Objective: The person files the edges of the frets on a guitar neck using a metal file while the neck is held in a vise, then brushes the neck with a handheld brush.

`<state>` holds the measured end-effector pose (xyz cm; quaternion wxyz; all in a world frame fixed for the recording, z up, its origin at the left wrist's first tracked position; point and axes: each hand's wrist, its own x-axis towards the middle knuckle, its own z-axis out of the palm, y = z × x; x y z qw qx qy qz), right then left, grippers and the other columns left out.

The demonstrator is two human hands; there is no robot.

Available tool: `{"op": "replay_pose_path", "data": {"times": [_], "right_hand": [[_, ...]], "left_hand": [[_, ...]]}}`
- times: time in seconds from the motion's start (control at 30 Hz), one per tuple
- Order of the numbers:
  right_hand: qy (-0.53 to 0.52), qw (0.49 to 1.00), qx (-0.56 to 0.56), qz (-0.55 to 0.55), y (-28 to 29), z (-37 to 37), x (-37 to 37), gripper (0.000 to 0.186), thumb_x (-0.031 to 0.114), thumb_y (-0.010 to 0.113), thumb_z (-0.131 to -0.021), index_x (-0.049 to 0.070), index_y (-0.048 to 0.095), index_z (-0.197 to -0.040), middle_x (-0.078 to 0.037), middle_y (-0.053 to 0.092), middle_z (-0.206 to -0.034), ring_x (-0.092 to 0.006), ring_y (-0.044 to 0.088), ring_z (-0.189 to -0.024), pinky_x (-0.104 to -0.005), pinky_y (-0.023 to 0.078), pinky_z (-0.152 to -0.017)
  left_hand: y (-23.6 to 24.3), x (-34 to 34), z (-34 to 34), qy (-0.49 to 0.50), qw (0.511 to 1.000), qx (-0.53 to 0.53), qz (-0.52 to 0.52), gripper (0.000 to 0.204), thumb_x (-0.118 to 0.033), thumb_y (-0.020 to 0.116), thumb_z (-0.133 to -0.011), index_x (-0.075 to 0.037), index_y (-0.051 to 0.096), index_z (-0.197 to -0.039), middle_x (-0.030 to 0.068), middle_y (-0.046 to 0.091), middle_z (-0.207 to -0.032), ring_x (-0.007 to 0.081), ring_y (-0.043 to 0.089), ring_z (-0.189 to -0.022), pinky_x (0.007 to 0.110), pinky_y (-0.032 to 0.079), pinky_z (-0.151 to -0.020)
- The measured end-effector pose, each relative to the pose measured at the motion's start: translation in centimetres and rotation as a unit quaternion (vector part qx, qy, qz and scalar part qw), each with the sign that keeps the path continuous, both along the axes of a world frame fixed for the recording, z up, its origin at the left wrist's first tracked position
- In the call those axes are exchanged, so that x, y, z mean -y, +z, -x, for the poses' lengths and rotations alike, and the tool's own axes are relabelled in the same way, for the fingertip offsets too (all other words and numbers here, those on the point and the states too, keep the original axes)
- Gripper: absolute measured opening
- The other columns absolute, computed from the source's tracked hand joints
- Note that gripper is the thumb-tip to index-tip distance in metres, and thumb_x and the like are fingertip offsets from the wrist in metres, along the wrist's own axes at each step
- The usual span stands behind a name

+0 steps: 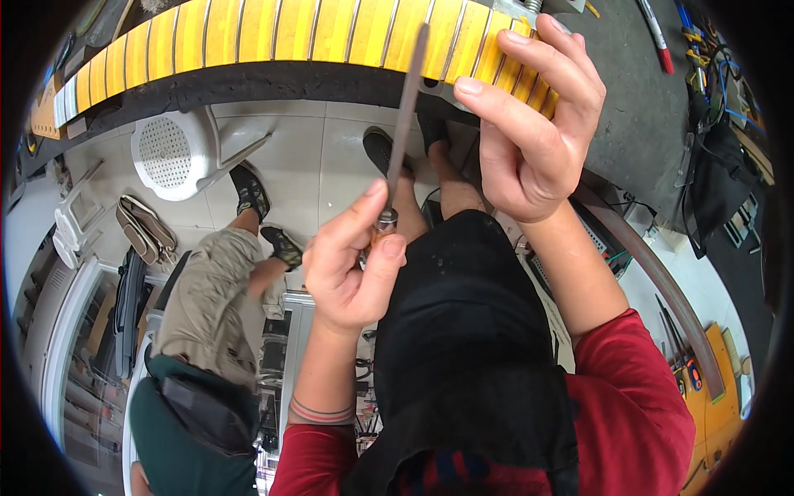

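Observation:
A yellow guitar fingerboard (273, 29) with metal frets curves across the top, on a dark neck. My left hand (351, 264) pinches the handle of a long thin metal file (407, 99), whose tip lies on the frets near the right end. My right hand (533, 124) rests on the neck's right end, fingers over the top and thumb underneath, gripping it.
Another person in khaki shorts (207, 306) and a green top sits at lower left. A white plastic stool (178, 153) stands on the tiled floor. Markers (657, 29) and cables lie on the grey bench at upper right. Tools hang on an orange board (711, 397) at lower right.

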<state>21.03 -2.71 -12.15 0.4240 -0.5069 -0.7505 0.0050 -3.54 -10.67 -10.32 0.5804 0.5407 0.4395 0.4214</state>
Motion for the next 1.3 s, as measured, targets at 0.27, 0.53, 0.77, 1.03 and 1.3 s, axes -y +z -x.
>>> {"op": "replay_pose_path", "data": {"times": [0.27,0.53,0.77,1.03,1.3], "right_hand": [[0.002,0.999,0.032,0.026,0.6,0.0,0.2,0.04,-0.002,0.074,-0.083,0.022,0.084,-0.114,-0.014,0.069,-0.139,-0.0412,0.057,-0.141,-0.0565,0.036,-0.124],[0.001,0.999,0.041,0.028,0.7,-0.2,0.1,0.042,-0.002,0.073,-0.081,0.023,0.085,-0.113,-0.013,0.07,-0.138,-0.0405,0.058,-0.138,-0.0553,0.036,-0.124],[0.004,0.999,0.022,0.03,0.8,0.2,-0.1,0.041,-0.002,0.073,-0.08,0.023,0.085,-0.112,-0.014,0.071,-0.138,-0.0409,0.058,-0.138,-0.0558,0.036,-0.124],[0.002,0.999,0.037,0.038,0.7,0.0,0.2,0.045,-0.005,0.072,-0.079,0.023,0.085,-0.112,-0.013,0.069,-0.136,-0.0418,0.058,-0.137,-0.0581,0.036,-0.123],[-0.014,0.999,-0.011,0.034,-0.1,-0.2,-0.1,0.057,0.007,0.072,-0.064,0.03,0.086,-0.113,-0.004,0.071,-0.136,-0.0365,0.058,-0.137,-0.0561,0.03,-0.126]], "left_hand": [[1.9,-2.5,-2.6,0.019,0.993,-0.109,-0.029,0.04,0.009,0.07,-0.096,0.008,0.07,-0.136,0.0175,0.079,-0.102,0.0161,0.072,-0.07,0.027,0.056,-0.066],[2.2,-1.3,-2.8,0.038,0.975,-0.188,-0.108,0.044,0.01,0.074,-0.092,0.004,0.072,-0.136,0.0232,0.081,-0.11,0.0267,0.076,-0.072,0.034,0.06,-0.068],[1.2,-6.9,-5.9,0.065,0.968,-0.171,-0.169,0.05,0.013,0.077,-0.087,0.004,0.073,-0.136,0.0162,0.077,-0.087,0.0252,0.07,-0.062,0.034,0.056,-0.061],[2.1,3.0,0.1,0.005,0.963,-0.238,-0.13,0.046,0.011,0.076,-0.089,0.009,0.069,-0.135,0.0193,0.076,-0.09,0.0201,0.068,-0.063,0.03,0.055,-0.062],[1.6,1.9,-0.3,0.018,0.99,-0.137,-0.027,0.044,0.01,0.076,-0.089,0.01,0.07,-0.132,0.0152,0.075,-0.083,0.0198,0.069,-0.063,0.03,0.057,-0.064]]}}
